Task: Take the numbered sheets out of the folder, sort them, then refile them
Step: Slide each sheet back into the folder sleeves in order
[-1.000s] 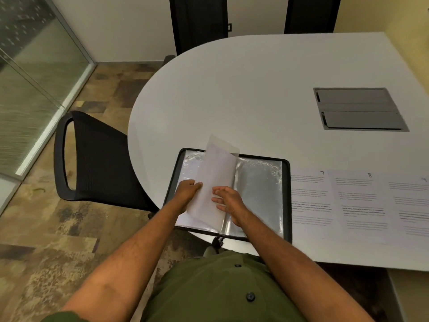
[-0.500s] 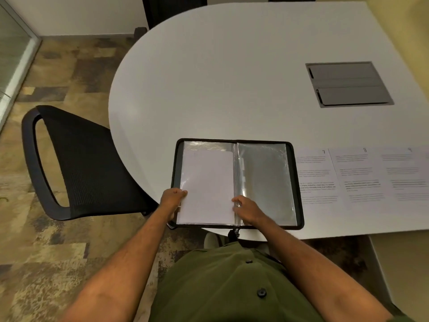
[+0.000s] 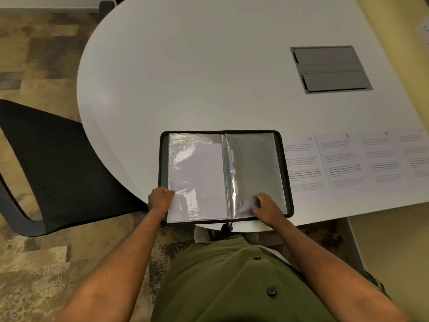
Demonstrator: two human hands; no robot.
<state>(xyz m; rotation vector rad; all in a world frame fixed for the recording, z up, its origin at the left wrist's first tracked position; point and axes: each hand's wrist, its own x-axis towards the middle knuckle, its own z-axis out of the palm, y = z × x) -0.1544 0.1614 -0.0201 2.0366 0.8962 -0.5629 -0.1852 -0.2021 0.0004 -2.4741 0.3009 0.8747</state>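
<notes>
At the lower middle of the frame my left hand (image 3: 160,198) grips the lower left corner of the folder (image 3: 225,176), fingers curled round its edge and the plastic sleeve there. My right hand (image 3: 267,208) rests on the lower part of the right-hand page, fingers bent and pressing down on the clear sleeve (image 3: 254,168); whether they pinch the plastic I cannot tell. My folder lies open and flat near the desk's front edge, its black zip border showing all round and the zip pull (image 3: 229,226) hanging off the bottom at the spine. On the left page a white sheet (image 3: 197,180) sits inside its sleeve, blank side up, under a lot of glare. No paper shows in the right page's sleeve. Just right of the folder, along the right centre of the frame, four numbered sheets (image 3: 355,163) lie face up in a row, touching or overlapping at their sides; I can read 7, 8 and 9 at their top corners, the last number is blurred. Further up and right a grey cable hatch (image 3: 330,69) is set into the white desk (image 3: 197,77). At the left of the frame stands a black mesh chair (image 3: 60,163) on patterned carpet (image 3: 34,263)
</notes>
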